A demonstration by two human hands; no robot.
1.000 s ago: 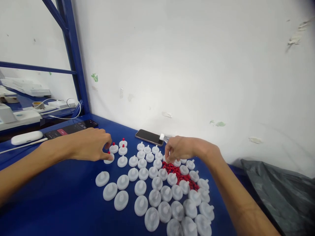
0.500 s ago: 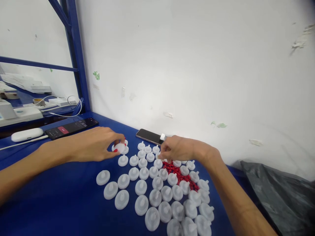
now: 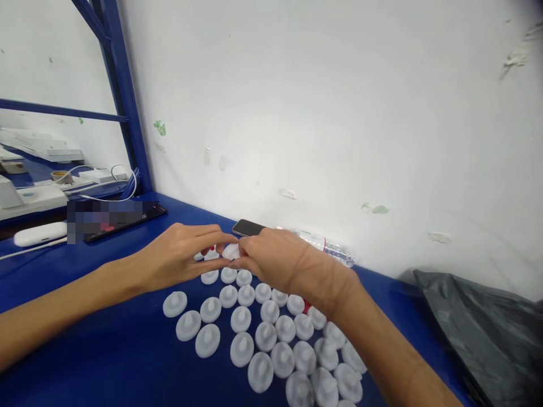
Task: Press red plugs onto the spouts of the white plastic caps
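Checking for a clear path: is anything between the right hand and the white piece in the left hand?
Nothing visible does: the fingers of the right hand are beside the white piece in the left hand; contact is unclear.

Both your arms reach forward from the lower corners, forearms bare. Your left hand [image 3: 186, 254] is palm down, its thumb stretched forward beneath extended fingers, the fingertips close to the right hand [image 3: 271, 257]. Your right wrist bends inward, the back of that hand upward, its fingers curled and thumb pointing left.
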